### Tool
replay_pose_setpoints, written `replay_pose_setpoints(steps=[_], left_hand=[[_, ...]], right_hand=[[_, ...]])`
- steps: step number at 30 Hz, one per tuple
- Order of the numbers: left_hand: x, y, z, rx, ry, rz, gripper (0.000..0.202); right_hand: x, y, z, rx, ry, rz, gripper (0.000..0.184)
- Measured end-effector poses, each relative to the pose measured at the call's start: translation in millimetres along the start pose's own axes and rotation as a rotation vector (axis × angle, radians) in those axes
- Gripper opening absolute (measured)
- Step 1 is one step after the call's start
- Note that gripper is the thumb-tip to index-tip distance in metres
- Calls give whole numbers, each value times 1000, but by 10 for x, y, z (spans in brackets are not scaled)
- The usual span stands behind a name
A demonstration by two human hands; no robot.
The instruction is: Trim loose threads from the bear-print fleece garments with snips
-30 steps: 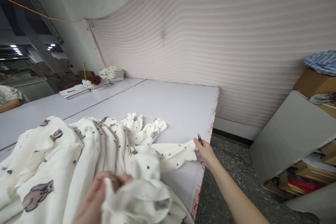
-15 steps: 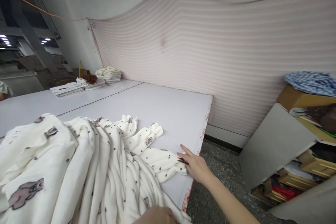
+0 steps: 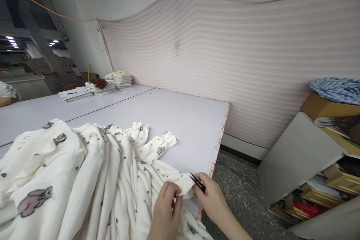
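Observation:
White garments (image 3: 92, 157) printed with bears and small dark marks lie bunched in folds over the near side of the table. Several sleeves stretch out to the right. My left hand (image 3: 165, 208) pinches the end of the nearest sleeve (image 3: 184, 183) between thumb and fingers. Close beside it, my right hand (image 3: 209, 197) is closed around small black thread snips (image 3: 198, 183), their pointed blades facing up and left over the sleeve's edge. Whether the right fingers also touch the cloth I cannot tell.
The pale table (image 3: 185, 116) ends on the right at a red-marked edge (image 3: 218, 150). Stacks of folded cloth (image 3: 119, 79) and papers (image 3: 74, 93) sit at its far left. A grey shelf unit (image 3: 298, 157) stands right, beyond the speckled floor. Someone's sleeve (image 3: 8, 90) shows at far left.
My left hand has come up from the bottom edge and taken hold of the sleeve end. My right hand has moved slightly down, its fingers now closed round the snips.

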State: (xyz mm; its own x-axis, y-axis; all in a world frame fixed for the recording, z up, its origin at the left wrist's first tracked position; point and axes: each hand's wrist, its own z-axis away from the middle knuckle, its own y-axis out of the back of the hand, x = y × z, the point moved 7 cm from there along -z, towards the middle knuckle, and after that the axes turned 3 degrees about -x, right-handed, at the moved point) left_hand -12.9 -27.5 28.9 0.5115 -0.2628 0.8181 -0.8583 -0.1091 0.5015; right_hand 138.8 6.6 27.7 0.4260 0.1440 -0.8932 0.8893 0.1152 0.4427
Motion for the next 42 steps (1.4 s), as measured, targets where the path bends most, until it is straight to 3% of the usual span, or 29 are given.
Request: replay_pose_setpoints(steps=[4, 7, 11, 21, 32, 39, 42], left_hand=[[-111, 78, 24, 73, 25, -18, 3], [-118, 59, 41, 72, -52, -79, 5], [-60, 30, 86, 67, -184, -145, 9], [74, 101, 136, 123, -354, -198, 17], [77, 193, 204, 192, -400, -94, 18], [139, 238, 215, 221, -423, -66, 20], [176, 259, 224, 228, -427, -36, 20]], right_hand=[[-242, 102, 226, -43, 115, 324, 31], [-388, 2, 343, -127, 179, 518, 27], [-420, -121, 338, -158, 143, 646, 22], [-385, -66, 302, -154, 98, 531, 24], [-479, -121, 343, -212, 109, 555, 24], [-387, -59, 347, -120, 90, 454, 21], [-324, -63, 279, -68, 109, 321, 40]])
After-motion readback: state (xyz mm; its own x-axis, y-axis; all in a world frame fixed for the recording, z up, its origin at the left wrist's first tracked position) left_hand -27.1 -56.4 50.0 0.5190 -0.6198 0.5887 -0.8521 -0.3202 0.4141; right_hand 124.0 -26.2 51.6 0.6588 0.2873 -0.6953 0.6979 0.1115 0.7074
